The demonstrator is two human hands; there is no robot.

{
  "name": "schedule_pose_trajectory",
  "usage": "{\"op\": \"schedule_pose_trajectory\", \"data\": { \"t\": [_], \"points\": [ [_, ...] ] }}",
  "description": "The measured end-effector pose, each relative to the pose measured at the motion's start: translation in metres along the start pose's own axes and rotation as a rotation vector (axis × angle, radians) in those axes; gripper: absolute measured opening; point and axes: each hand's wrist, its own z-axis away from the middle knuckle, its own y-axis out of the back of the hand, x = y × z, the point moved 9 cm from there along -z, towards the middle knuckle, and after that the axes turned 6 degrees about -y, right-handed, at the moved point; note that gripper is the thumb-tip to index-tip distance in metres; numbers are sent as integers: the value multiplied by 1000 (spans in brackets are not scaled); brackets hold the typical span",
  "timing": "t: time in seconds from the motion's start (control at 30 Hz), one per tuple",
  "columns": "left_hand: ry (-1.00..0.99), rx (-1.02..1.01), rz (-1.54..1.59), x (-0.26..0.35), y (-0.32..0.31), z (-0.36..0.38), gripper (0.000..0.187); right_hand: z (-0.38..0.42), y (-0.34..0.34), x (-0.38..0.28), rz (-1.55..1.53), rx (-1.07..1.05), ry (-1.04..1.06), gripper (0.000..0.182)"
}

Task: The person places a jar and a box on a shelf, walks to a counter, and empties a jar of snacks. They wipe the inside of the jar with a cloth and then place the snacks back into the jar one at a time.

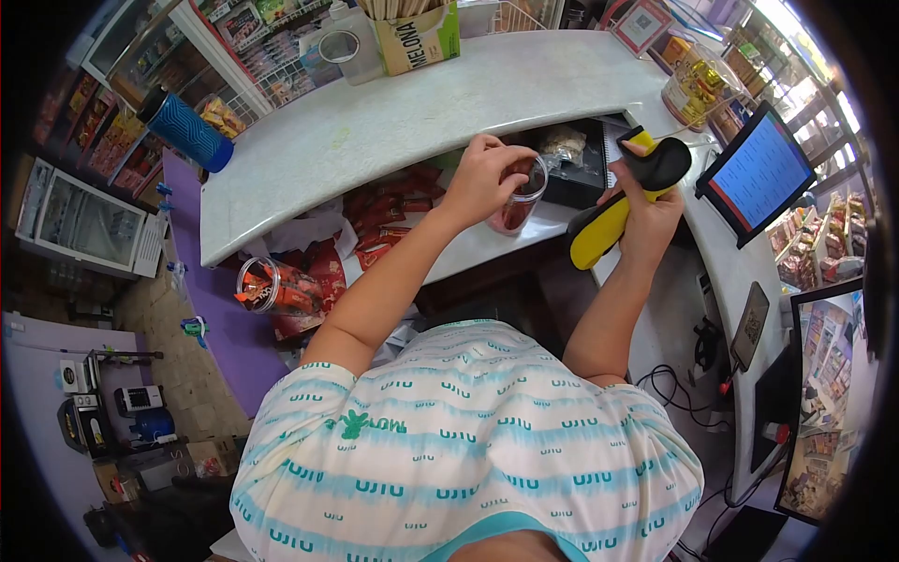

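Head view: shop till corner.
Left hand [482, 178]: my fingers curl over a clear cup [518, 195] on the lower shelf.
Right hand [649, 211]: grips yellow-black scanner [626, 197].
Table [393, 122]: pale, curved.

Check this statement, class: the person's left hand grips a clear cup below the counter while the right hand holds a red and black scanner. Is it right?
Not quite. The colour is wrong: the head view shows the scanner in the right hand is yellow and black, not red. The rest stands: the left hand grips the clear cup below the counter.
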Motion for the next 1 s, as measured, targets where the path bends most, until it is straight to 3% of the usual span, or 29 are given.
{"op": "schedule_pose_trajectory", "data": {
  "t": [0.07,0.13,0.17,0.23,0.27,0.33,0.47,0.53,0.73,0.87,0.93,0.97,1.0],
  "points": [
    [-47,-35,-70,0,-3,5,32,1,0,3,27,-7,-15,24],
    [-80,190,-118,9,27,12,28,2,-2,7,31,-26,-32,25],
    [-78,187,-118,8,30,22,28,2,-2,9,30,-25,-36,25],
    [194,258,9,-30,41,52,24,2,-7,13,43,-74,-54,26],
    [193,260,5,-44,43,63,24,2,-10,12,40,-77,-52,26],
    [341,55,-188,-90,24,92,23,5,-17,17,38,-100,-112,26],
    [359,-16,-457,-147,0,112,28,10,-38,20,53,-208,-98,26],
    [229,-201,-724,-153,-21,113,25,19,-51,17,132,-296,-86,25],
    [184,-404,-820,-177,-53,123,24,29,-55,14,107,-367,-46,25],
    [208,-321,-614,-153,-34,114,27,31,-55,14,65,-346,-47,25],
    [233,-47,-335,-118,-1,105,27,33,-60,19,6,-408,-70,29],
    [231,-45,-340,-97,11,98,27,33,-65,20,2,-410,-67,29],
    [342,101,-94,-80,30,96,25,38,-77,22,-92,-444,-99,31]
  ]
}}
